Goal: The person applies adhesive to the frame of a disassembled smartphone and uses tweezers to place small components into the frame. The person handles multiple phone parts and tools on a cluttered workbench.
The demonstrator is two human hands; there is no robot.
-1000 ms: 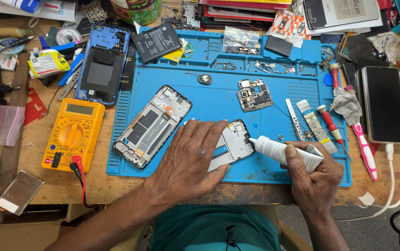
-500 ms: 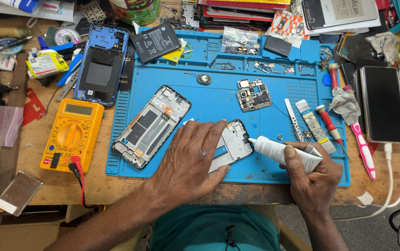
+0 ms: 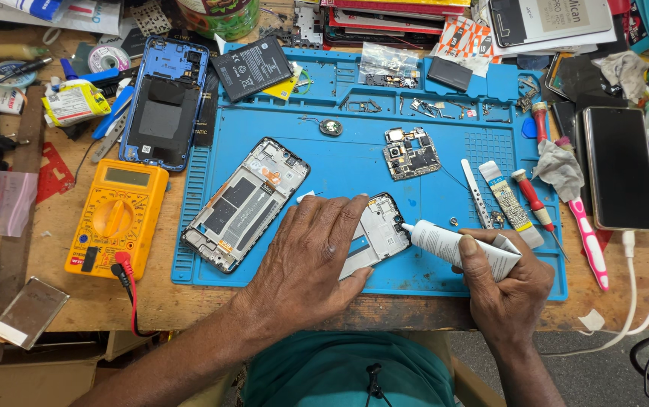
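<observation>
Left hand: your left hand [image 3: 305, 260] is lying palm down, fingers spread fairly wide, pinning the silver phone frame piece [image 3: 375, 234] flat on the blue repair mat [image 3: 354, 162]; not gripping it, just pressing.
Right hand: your right hand [image 3: 506, 285] is wrapping closed around a white glue tube [image 3: 460, 247], thumb on top, holding it tilted low with the tip pointing left.
Tube tip: the nozzle is sitting right at the right edge of the frame piece; touching or just off it, cannot tell.
Frame piece: it is lying near the front edge of the mat, between your two hands, about half showing past your left fingers.
Open phone body: a stripped phone chassis [image 3: 245, 202] is lying angled on the mat, just left of your left hand, not touching it.
Circuit board: a small board [image 3: 410, 153] is sitting mid-mat, well above the tube.
Tools: metal tweezers [image 3: 476, 193], a solder wick strip [image 3: 508, 202] and a red screwdriver [image 3: 533, 200] are lying side by side on the mat, right of the tube.
Off mat left: a yellow multimeter [image 3: 116, 217] is resting on the wooden bench [image 3: 45, 294], with a blue phone back [image 3: 164, 102] above it.
Off mat right: a dark phone [image 3: 619, 166] is lying screen up, cable plugged in at its near end.
Battery: a black battery [image 3: 252, 68] is sitting at the mat's top left corner.
</observation>
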